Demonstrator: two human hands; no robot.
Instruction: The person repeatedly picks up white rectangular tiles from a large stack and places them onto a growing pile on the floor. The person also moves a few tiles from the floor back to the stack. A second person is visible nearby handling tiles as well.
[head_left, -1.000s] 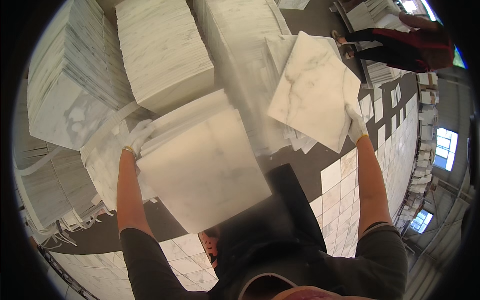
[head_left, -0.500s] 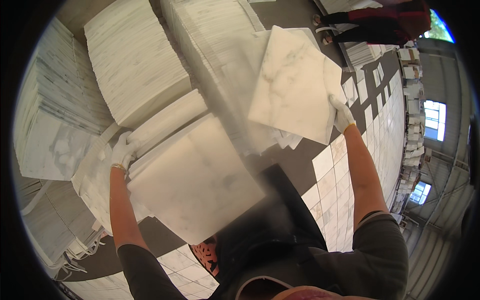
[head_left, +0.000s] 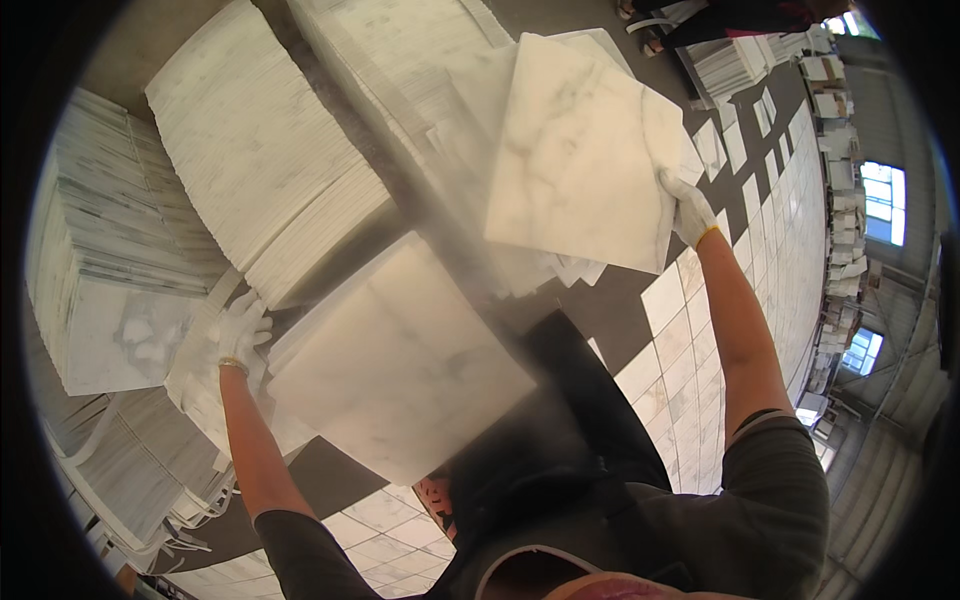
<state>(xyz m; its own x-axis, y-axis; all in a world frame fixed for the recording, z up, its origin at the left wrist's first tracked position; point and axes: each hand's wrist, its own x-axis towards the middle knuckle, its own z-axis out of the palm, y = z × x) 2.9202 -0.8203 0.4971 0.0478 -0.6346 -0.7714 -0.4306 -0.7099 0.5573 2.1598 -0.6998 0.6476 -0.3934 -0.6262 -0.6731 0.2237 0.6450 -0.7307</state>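
Note:
My right hand (head_left: pixel 690 208), in a white glove, grips the right edge of a white marble tile (head_left: pixel 585 150) with grey veins, thumb on its face. Behind that tile, edges of further pale tiles show; I cannot tell whether they are held too. My left hand (head_left: pixel 243 332), also gloved, has its fingers apart and holds nothing. It hovers by the left corner of another marble tile (head_left: pixel 405 360), which stands tilted in front of me with other tile edges behind it. Whether the fingertips touch anything, I cannot tell.
A long row of upright tiles (head_left: pixel 265 150) lies beyond a dark gap. More tile stacks stand at the left (head_left: pixel 120 290) and top centre (head_left: pixel 400 50). Tiles are laid out on the floor (head_left: pixel 730 300) to the right. Another person's legs (head_left: pixel 700 25) show at the upper right.
My left hand has loosened and moved slightly down; the slabs beside it now rest back against the row, leaving a dark gap. The right-hand tile has shifted slightly up and left.

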